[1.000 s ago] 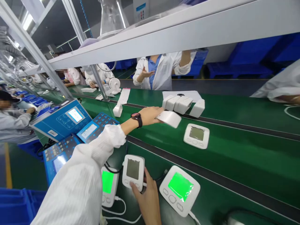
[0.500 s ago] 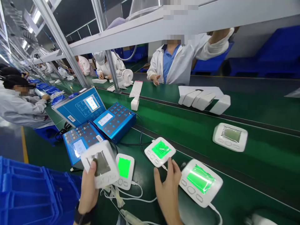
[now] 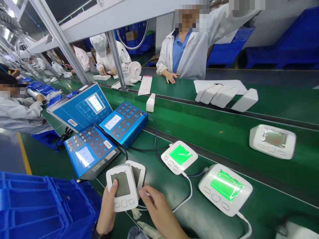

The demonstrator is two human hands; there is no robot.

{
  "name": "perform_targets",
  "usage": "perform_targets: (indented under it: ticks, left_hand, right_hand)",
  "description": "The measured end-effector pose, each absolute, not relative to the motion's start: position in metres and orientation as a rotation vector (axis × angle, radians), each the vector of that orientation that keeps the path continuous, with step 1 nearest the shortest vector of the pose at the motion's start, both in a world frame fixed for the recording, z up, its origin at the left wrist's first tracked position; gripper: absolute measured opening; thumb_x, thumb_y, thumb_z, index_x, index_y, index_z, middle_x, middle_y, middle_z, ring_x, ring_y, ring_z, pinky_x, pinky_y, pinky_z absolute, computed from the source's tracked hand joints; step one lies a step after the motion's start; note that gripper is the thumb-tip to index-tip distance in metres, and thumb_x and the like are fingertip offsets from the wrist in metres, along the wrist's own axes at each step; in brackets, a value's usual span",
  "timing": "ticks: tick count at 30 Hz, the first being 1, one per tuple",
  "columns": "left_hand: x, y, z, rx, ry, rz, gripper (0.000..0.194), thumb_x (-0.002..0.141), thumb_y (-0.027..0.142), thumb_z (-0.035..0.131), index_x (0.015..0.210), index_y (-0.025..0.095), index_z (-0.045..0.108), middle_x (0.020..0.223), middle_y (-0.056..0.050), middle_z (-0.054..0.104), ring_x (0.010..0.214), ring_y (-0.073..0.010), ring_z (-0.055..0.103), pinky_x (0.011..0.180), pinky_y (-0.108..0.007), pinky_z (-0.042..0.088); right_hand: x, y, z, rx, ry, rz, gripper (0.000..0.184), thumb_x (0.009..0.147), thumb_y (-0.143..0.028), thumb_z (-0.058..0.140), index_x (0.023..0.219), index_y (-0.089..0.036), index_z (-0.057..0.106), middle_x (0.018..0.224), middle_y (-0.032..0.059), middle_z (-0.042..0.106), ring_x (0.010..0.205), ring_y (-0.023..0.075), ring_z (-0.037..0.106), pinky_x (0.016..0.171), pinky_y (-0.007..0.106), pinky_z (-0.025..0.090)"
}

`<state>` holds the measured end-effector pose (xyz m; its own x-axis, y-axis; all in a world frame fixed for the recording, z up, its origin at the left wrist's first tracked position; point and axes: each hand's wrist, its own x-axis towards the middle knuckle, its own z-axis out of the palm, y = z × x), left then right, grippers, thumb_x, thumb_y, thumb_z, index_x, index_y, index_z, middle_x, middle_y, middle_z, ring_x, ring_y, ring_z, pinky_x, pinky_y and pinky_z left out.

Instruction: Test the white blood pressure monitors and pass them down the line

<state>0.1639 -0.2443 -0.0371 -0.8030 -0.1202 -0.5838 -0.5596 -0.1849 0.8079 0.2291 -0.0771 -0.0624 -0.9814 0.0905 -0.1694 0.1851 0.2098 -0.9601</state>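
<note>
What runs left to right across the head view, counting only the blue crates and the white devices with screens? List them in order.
Blue crates → overlapping pair of unlit white devices → smaller-looking green-lit device → larger-looking green-lit device → lone unlit device.

Long green workbench [image 3: 152, 172], white shelf [image 3: 112, 20] overhead on metal posts [image 3: 116, 59], bunch of blue bins [image 3: 32, 205] lower left, plus a yellow stripe [image 3: 24, 156] on the floor [image 3: 8, 146].

Bare left hand [image 3: 107, 209], dark wristband [image 3: 97, 234]
</note>
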Motion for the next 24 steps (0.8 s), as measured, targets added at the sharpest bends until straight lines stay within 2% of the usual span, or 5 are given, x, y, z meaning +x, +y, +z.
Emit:
perform_targets:
  ticks: [3,7,15,21,24]
  left_hand:
    - [0.162,-0.242,-0.036,-0.784,1.724,2.065,0.092,0.052,0.067,0.094,0.122,0.014,0.066,0.107,-0.012,0.079,0.099,-0.0345,0.076,0.071,-0.037,0.064]
    - [0.159,-0.241,-0.036,-0.775,1.728,2.049,0.088,0.055,0.066,0.093,0.121,0.014,0.067,0.102,-0.009,0.08,0.096,-0.0325,0.076,0.069,-0.036,0.063]
    - [0.16,-0.253,-0.04,-0.764,1.786,1.911,0.082,0.054,0.068,0.092,0.11,0.013,0.07,0.09,-0.009,0.079,0.081,-0.0309,0.075,0.063,-0.036,0.06]
    - [0.152,-0.25,-0.049,-0.511,1.989,1.894,0.07,0.068,0.067,0.085,0.114,0.015,0.072,0.104,-0.011,0.078,0.103,-0.0344,0.072,0.085,-0.04,0.06]
    - [0.146,-0.245,-0.053,-0.26,2.101,1.917,0.068,0.077,0.071,0.075,0.121,0.019,0.071,0.114,-0.011,0.076,0.115,-0.0356,0.067,0.094,-0.042,0.057]
  right_hand:
    - [0.232,-0.073,-0.054,0.238,2.3,-2.015,0.037,0.108,-0.045,0.041,0.084,-0.022,0.058,0.086,0.0003,0.064,0.084,0.0196,0.062,0.077,0.027,0.042]
    - [0.23,-0.068,-0.049,0.161,2.229,-2.026,0.038,0.106,-0.039,0.052,0.072,-0.022,0.059,0.077,-0.0016,0.061,0.077,0.018,0.062,0.073,0.027,0.04]
    - [0.239,-0.071,-0.042,-0.091,2.324,-1.697,0.03,0.109,-0.03,0.047,0.081,-0.023,0.057,0.089,0.0006,0.065,0.094,0.0217,0.063,0.087,0.03,0.045]
    - [0.237,-0.069,-0.046,-0.057,2.615,-1.538,0.031,0.111,-0.027,0.035,0.107,-0.023,0.065,0.105,0.0089,0.073,0.108,0.0294,0.067,0.106,0.048,0.045]
    - [0.228,-0.063,-0.036,0.16,2.601,-1.648,0.039,0.103,-0.033,0.057,0.141,-0.025,0.055,0.129,0.0118,0.07,0.122,0.0339,0.062,0.113,0.054,0.04]
